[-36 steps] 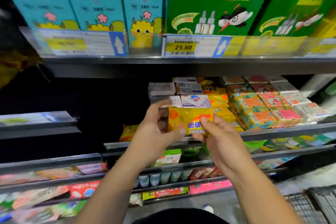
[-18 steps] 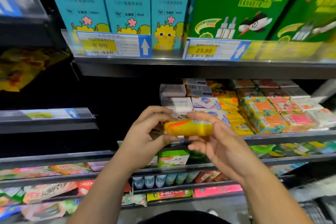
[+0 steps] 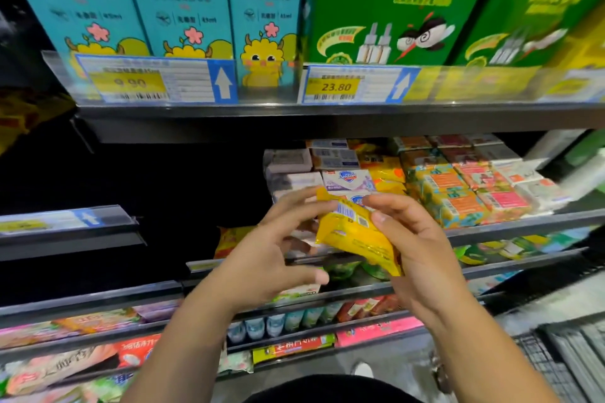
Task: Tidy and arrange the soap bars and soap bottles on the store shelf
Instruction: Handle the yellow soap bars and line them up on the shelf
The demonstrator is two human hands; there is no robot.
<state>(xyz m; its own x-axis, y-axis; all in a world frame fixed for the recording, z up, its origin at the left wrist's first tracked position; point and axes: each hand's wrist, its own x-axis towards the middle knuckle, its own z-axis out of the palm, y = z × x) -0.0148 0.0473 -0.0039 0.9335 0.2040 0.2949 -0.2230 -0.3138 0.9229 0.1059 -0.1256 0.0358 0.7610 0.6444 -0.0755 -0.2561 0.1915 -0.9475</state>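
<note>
A yellow wrapped soap bar (image 3: 355, 234) is in front of the soap shelf (image 3: 523, 226), its barcode side facing me. My right hand (image 3: 419, 249) grips it from the right, thumb on top. My left hand (image 3: 275, 249) touches its upper left end with its fingertips, thumb spread below and apart from the bar. Behind the hands, stacks of soap bars fill the shelf: white boxed bars (image 3: 347, 177), yellow wrapped bars (image 3: 384, 173), orange-and-yellow packs (image 3: 448, 193) and pink-labelled packs (image 3: 501, 199).
Above is a shelf with teal boxes (image 3: 183, 0), green boxes (image 3: 402, 6) and price tags (image 3: 337, 86). The left part of the soap shelf is dark. Lower shelves carry small packets and tubes (image 3: 288, 324). A wire basket (image 3: 573, 357) stands at bottom right.
The yellow soap bar has been turned over from label side through edge-on to barcode side. My left hand has loosened from gripping it to fingertip contact. The view has shifted leftward.
</note>
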